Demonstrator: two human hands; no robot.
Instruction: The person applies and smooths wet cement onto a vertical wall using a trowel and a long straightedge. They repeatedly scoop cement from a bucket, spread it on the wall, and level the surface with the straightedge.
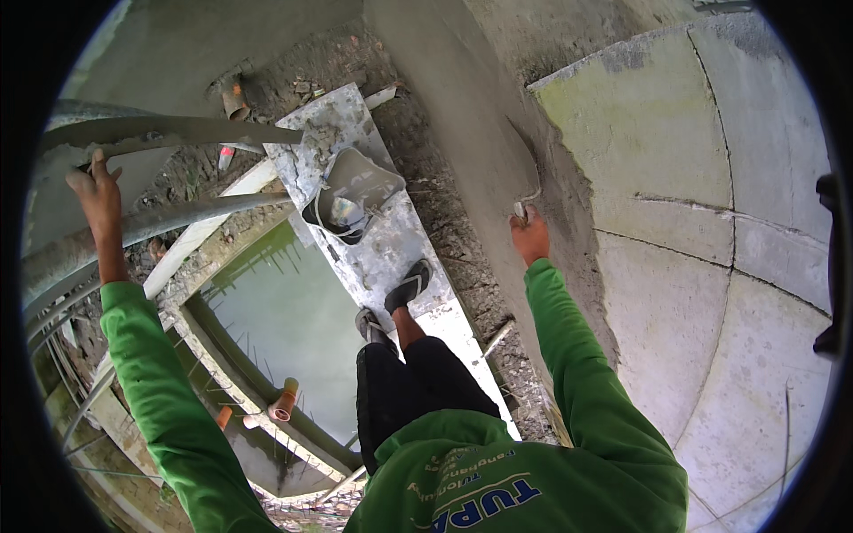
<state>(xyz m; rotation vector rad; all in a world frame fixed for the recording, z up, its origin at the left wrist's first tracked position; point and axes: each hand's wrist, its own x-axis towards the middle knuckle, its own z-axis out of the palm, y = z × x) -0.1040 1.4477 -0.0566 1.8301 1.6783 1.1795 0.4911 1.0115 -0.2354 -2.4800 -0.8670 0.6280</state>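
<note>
My right hand is closed round the handle of a trowel, whose thin blade lies against the wet grey plaster of the wall. Out to the left, my left hand is raised with bent fingers at the lower edge of a long grey pole smeared with mortar. In front of my feet, a cut-open grey bucket with mortar remains inside stands on a pale, splattered plank. Some wet mortar lies on the plank beyond it.
I stand on the plank above a pit of greenish water, edged by concrete beams and protruding rebar. Orange pipe stubs jut out below. A second pole crosses at left. Pale concrete panels with dark joints cover the right.
</note>
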